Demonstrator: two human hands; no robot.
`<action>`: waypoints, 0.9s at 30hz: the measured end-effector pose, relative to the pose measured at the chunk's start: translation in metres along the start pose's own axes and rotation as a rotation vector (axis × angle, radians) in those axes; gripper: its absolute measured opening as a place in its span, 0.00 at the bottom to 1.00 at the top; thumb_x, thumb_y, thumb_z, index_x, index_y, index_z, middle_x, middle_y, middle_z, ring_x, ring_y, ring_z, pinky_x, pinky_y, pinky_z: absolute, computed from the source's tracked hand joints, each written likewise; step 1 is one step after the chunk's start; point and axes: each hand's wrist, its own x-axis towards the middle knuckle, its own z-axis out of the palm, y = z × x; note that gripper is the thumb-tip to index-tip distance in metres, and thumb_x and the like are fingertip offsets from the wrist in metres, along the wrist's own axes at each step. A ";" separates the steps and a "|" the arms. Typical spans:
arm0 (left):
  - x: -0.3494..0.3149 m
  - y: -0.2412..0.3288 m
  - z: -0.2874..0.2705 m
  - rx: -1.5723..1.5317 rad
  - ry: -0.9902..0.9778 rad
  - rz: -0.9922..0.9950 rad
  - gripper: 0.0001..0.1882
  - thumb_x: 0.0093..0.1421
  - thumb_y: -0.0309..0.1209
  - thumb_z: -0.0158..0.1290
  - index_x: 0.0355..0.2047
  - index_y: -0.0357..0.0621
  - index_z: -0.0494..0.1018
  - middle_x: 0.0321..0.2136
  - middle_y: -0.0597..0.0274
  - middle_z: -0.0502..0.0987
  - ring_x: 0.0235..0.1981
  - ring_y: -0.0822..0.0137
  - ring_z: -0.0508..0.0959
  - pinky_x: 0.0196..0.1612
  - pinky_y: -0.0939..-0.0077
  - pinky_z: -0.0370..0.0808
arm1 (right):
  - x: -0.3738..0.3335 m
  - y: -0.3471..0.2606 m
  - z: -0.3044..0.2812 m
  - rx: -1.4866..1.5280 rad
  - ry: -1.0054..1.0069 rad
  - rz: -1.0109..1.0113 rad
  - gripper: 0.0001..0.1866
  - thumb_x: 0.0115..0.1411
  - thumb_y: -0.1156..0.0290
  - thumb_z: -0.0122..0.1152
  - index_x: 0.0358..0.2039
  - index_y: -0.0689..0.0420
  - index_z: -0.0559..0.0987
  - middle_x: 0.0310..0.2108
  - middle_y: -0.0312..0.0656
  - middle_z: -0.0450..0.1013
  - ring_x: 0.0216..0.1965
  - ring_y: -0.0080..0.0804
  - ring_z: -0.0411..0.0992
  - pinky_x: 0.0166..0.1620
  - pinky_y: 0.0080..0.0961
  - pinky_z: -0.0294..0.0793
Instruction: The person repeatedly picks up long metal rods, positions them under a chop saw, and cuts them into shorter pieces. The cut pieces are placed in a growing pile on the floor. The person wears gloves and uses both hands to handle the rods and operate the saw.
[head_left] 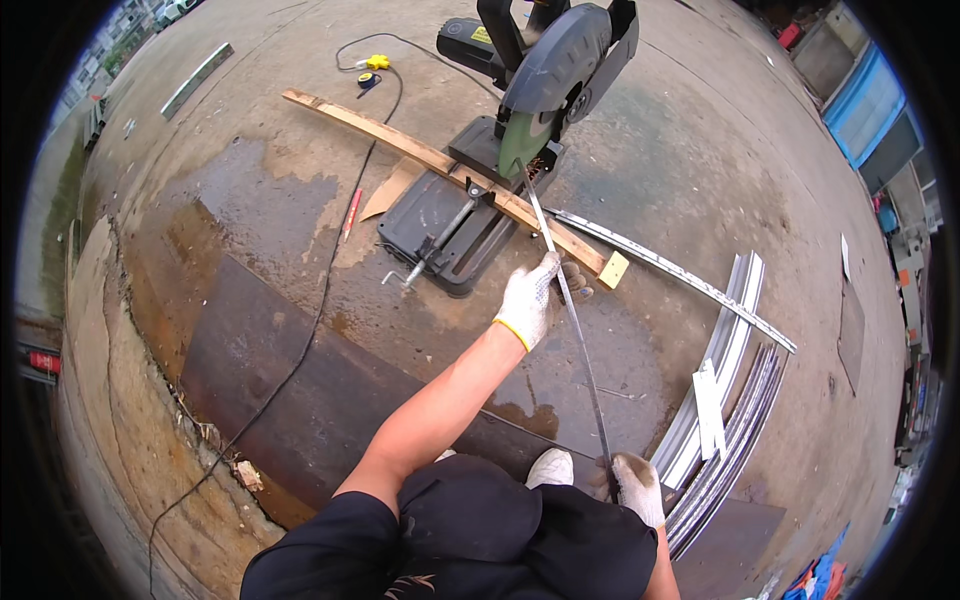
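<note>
1. Left hand [527, 298], gloved, fingers closed around a thin metal strip [578, 345] just short of the chop saw [520, 110].
2. Right hand [636, 487], gloved, fingers gripping the strip's near end, close to the person's knee.
3. Strip's far end lies under the saw blade [525, 140], across a wooden batten [430, 160] on the saw base.
4. Saw head looks raised; strip appears whole, so the cut seems not yet made.
5. Stack of metal profiles [735, 400] lies on the concrete floor [250, 230], right side.
</note>
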 end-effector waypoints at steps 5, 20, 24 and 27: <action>0.017 0.001 -0.011 -0.116 -0.101 -0.087 0.13 0.70 0.42 0.53 0.39 0.45 0.74 0.31 0.58 0.78 0.34 0.59 0.80 0.46 0.53 0.80 | 0.004 -0.003 -0.004 -0.063 -0.013 -0.088 0.10 0.71 0.69 0.53 0.41 0.64 0.77 0.26 0.41 0.76 0.22 0.24 0.73 0.25 0.22 0.73; 0.043 -0.011 0.027 0.075 -0.032 -0.058 0.11 0.67 0.42 0.58 0.38 0.49 0.75 0.29 0.66 0.75 0.30 0.67 0.75 0.37 0.64 0.77 | 0.025 -0.052 -0.057 -0.475 0.422 -0.518 0.12 0.56 0.82 0.65 0.41 0.66 0.79 0.30 0.38 0.76 0.30 0.21 0.71 0.38 0.22 0.72; 0.048 -0.011 0.038 0.007 -0.112 -0.072 0.10 0.70 0.40 0.53 0.38 0.47 0.73 0.29 0.65 0.75 0.31 0.65 0.76 0.39 0.61 0.77 | 0.038 -0.070 -0.083 -0.693 0.627 -0.832 0.16 0.49 0.90 0.63 0.37 0.60 0.78 0.32 0.38 0.72 0.32 0.28 0.71 0.38 0.24 0.72; 0.035 -0.011 0.041 -0.071 -0.131 -0.084 0.16 0.71 0.44 0.49 0.45 0.44 0.72 0.37 0.56 0.78 0.38 0.57 0.79 0.47 0.53 0.76 | 0.031 -0.107 -0.080 -1.000 0.750 -1.025 0.15 0.50 0.88 0.62 0.39 0.60 0.79 0.32 0.45 0.72 0.34 0.41 0.72 0.41 0.33 0.73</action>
